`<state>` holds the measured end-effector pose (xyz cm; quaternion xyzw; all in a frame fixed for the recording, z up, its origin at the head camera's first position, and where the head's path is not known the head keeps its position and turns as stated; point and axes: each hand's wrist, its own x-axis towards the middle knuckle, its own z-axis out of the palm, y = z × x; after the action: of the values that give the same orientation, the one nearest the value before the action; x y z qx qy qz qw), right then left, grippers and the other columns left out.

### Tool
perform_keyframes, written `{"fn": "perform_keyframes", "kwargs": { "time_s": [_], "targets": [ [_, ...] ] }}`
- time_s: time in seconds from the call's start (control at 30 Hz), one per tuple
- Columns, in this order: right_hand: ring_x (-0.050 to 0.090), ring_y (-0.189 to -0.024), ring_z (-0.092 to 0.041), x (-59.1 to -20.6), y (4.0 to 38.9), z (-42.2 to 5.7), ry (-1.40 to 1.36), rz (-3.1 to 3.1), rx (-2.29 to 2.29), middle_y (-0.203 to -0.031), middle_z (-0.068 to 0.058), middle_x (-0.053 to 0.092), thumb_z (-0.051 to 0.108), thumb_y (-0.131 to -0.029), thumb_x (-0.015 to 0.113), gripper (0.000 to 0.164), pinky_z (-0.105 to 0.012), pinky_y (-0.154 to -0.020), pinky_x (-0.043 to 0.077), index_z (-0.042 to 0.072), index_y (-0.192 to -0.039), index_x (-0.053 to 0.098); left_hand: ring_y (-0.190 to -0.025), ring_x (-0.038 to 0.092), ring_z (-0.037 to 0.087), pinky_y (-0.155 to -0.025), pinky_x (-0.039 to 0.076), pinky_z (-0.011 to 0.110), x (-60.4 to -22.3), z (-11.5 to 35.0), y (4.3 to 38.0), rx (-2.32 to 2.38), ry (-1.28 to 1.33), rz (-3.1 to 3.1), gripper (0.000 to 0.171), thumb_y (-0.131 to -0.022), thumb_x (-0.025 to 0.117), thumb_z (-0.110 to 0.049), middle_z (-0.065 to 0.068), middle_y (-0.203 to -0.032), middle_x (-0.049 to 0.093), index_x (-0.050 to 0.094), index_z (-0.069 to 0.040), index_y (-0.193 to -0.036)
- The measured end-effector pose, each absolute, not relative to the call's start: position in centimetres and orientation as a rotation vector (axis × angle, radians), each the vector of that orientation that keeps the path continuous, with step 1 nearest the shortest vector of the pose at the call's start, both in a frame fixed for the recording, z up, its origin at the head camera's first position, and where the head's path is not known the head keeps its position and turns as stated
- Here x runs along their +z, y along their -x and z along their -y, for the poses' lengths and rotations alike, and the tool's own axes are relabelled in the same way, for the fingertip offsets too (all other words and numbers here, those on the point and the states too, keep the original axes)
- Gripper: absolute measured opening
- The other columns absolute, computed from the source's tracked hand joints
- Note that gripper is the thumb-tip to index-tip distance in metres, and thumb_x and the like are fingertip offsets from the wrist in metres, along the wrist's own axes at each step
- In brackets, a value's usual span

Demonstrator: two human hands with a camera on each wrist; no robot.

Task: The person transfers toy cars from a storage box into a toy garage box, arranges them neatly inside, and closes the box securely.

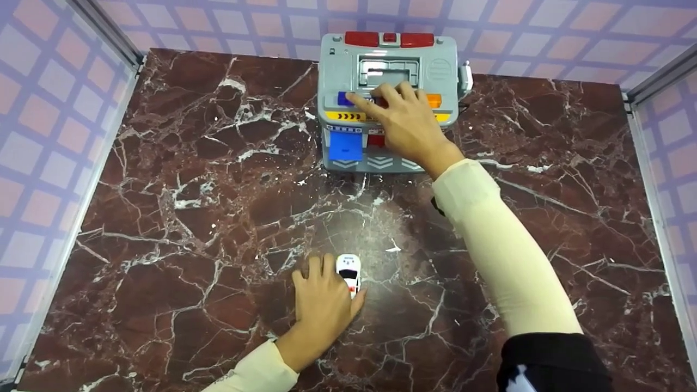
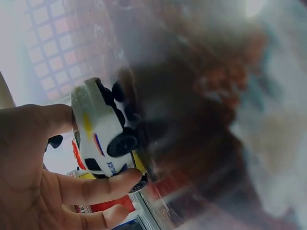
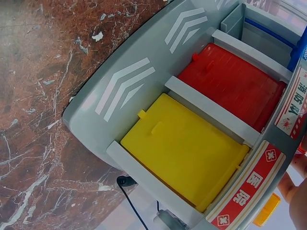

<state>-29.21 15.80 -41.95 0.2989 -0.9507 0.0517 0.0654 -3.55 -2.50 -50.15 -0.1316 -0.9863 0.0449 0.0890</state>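
A small white toy car (image 1: 348,265) with red and dark markings stands on the marbled surface, its front toward the toy station. My left hand (image 1: 322,302) holds it between thumb and fingers; the left wrist view shows the car (image 2: 98,127) from the side. My right hand (image 1: 408,122) is on top of a grey toy garage station (image 1: 340,65), its thumb on the blue button (image 1: 343,98) and its fingers over the middle of the button row. Below, the blue door (image 1: 346,147) is swung up, while the red door (image 3: 230,86) and yellow door (image 3: 184,153) are closed.
Red lights (image 1: 362,38) line the station's back edge, and an orange button (image 1: 434,100) is at the row's right end. A white handset-like piece (image 1: 466,79) hangs on the right side, with a black cord (image 3: 130,203). Checkered walls (image 1: 32,109) border the dark marbled tabletop (image 1: 218,218).
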Motion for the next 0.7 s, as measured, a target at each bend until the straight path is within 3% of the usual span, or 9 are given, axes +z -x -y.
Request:
{"fn": "perform_keyframes", "kwargs": {
  "time_s": [0.17, 0.53, 0.7],
  "targets": [
    [0.042, -0.121, -0.038, -42.0, 29.2, -15.8, -0.902, 2.866, 0.165, -0.139, -0.013, 0.048, 0.048, -0.095, 0.062, 0.069, -0.053, -0.094, 0.04, 0.046, -0.155, 0.029, -0.093, 0.053, 0.03, -0.063, 0.044, 0.042, -50.5, 2.7, 3.8, 0.071, 0.377, 2.878, 0.062, -0.075, 0.072, -0.064, 0.011, -0.097, 0.056, 0.066, -0.003, -0.066],
    [0.041, -0.121, -0.038, -42.0, 29.2, -15.8, -0.897, 2.865, 0.15, -0.139, -0.013, 0.047, 0.059, -0.089, 0.065, 0.077, -0.053, -0.094, 0.04, 0.047, -0.155, 0.026, -0.097, 0.054, 0.03, -0.061, 0.045, 0.04, -49.8, 3.5, 5.2, 0.011, 0.319, 2.866, 0.059, -0.073, 0.075, -0.058, 0.013, -0.102, 0.057, 0.067, 0.0, -0.071],
    [0.042, -0.117, -0.037, -42.1, 29.2, -15.8, -0.892, 2.857, 0.141, -0.137, -0.012, 0.047, 0.028, -0.101, 0.054, 0.063, -0.051, -0.091, 0.04, 0.047, -0.155, 0.028, -0.097, 0.053, 0.032, -0.063, 0.046, 0.041, -49.4, 4.2, 6.8, -0.006, 0.256, 2.857, 0.059, -0.076, 0.074, -0.054, 0.017, -0.107, 0.059, 0.07, 0.005, -0.078]
  ]
}}
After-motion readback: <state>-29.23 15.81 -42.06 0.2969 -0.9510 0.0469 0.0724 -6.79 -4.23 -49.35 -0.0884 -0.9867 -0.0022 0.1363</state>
